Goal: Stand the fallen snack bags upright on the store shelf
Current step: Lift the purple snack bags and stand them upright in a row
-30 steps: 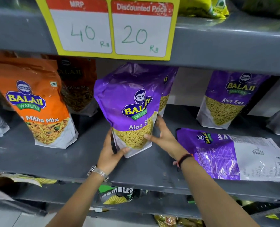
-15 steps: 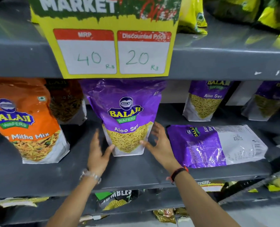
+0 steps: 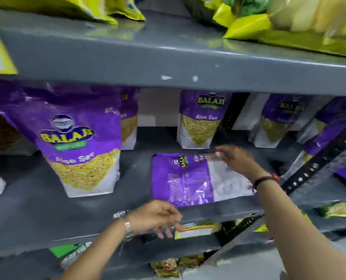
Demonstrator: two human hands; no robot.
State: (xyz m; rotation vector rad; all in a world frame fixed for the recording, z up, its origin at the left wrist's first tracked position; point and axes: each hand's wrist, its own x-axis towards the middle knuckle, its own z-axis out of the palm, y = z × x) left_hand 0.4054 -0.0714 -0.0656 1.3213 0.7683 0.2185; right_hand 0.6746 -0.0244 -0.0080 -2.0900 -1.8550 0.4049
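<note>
A purple Aloo Sev bag [image 3: 184, 178] lies flat on its front on the grey shelf [image 3: 46, 215], its top pointing left. My right hand [image 3: 236, 158] hovers over the bag's far right part, fingers spread, holding nothing. My left hand [image 3: 156, 217] is at the shelf's front edge just below the bag's near left corner, fingers loosely apart and empty. To the left, a large purple Aloo Sev bag [image 3: 79, 142] stands upright, free of both hands. The frame is blurred by motion.
More purple bags stand at the back: one in the middle [image 3: 202, 118] and one to the right [image 3: 275, 122]. A black perforated post [image 3: 321, 158] crosses at the right. Yellow-green bags [image 3: 269, 21] lie on the upper shelf. Packets sit on the shelf below.
Both hands have let go of the upright purple bag and moved right to the fallen bag. The view has swung right, and the price sign has slid to the left edge.
</note>
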